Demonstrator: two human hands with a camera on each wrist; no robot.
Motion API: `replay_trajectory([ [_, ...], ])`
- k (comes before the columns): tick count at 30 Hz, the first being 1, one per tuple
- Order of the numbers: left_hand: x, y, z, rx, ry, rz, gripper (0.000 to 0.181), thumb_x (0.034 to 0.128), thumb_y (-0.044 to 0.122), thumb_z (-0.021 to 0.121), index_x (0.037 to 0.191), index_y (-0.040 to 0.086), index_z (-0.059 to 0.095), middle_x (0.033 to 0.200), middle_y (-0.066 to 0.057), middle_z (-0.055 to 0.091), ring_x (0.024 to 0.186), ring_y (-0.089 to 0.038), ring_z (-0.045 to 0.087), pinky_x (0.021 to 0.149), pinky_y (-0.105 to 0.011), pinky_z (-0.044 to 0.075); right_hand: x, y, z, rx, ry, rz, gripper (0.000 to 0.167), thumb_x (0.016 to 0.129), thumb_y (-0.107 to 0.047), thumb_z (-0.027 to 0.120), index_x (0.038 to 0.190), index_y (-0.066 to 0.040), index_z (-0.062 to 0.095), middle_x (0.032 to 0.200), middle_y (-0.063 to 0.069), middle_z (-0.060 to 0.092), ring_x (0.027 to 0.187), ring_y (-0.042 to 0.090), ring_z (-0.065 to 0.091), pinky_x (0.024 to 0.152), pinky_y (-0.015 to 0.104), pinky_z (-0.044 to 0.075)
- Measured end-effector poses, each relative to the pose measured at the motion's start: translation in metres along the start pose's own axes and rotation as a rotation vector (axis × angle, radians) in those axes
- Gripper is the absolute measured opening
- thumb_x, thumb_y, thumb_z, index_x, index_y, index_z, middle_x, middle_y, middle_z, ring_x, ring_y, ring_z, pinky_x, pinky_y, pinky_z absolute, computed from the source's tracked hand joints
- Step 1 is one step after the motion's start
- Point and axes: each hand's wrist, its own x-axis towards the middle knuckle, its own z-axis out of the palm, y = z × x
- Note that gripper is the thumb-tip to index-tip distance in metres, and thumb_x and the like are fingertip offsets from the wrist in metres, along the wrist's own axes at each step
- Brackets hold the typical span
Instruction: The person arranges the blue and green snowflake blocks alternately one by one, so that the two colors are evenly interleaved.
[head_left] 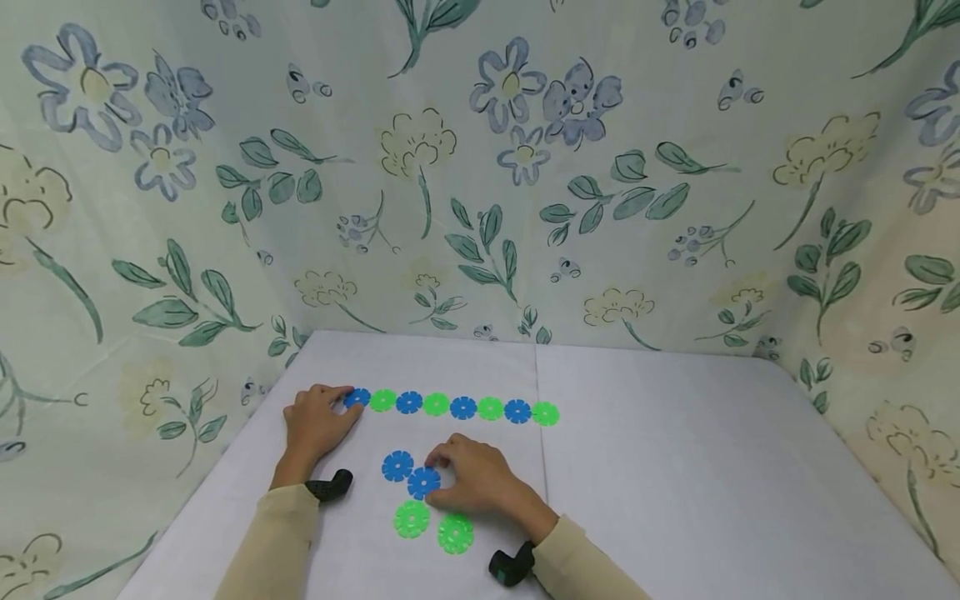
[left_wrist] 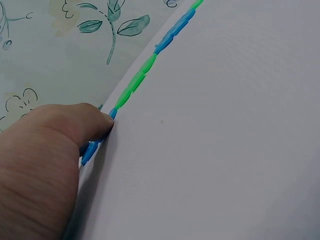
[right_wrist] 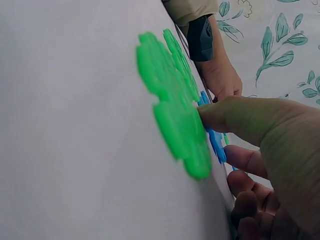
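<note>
With the left hand, pinching the leftmost blue flower-shaped slotted disc by its edges, thumb on the body side, at the left end of an eight-disc row, alternately blue and green. With the right hand, pinching a loose blue flower disc between curved thumb and forefinger, other fingers loosely bent behind; lifted or flat on the white tabletop, impossible to tell. Just left of the right fingertips, slightly beyond: the other loose blue flower disc, touching or nearly touching the pinched one. On the body side of the right thumb: the left green flower disc and, beside it, the right green flower disc. Straight ahead of the right fingertips, apart from them: the row's middle, long axis left to right, across the line of reach. Ahead and rightward: the green end disc, clearly nearer to the right hand than to the left.
</note>
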Motion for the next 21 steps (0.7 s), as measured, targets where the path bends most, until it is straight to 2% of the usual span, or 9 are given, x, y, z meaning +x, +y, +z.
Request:
replay_trajectory([
  [9,-0.0004,-0.0014,0.0005,0.002,0.000,0.004,0.047,0.0906,0.046,0.068,0.130,0.020,0.068,0.125,-0.018,0.062,0.114,-0.039,0.052,0.087,-0.055,0.031,-0.0005,0.0016,0.0001,-0.009,0.028,-0.039,0.038,0.077,-0.051,0.080,0.108,-0.030,0.072,0.098,-0.016,0.060,0.085,-0.001,0.053,0.076,0.024,0.045],
  [21,-0.0010,0.0000,-0.0010,-0.010,-0.002,0.005,0.047,0.0908,0.046,0.068,0.130,0.020,0.068,0.125,-0.018,0.062,0.114,-0.039,0.051,0.087,-0.055,0.031,0.0003,0.0023,0.0012,-0.087,0.085,-0.100,0.037,0.075,-0.052,0.080,0.103,-0.029,0.074,0.094,-0.017,0.061,0.081,-0.003,0.054,0.072,0.023,0.044],
])
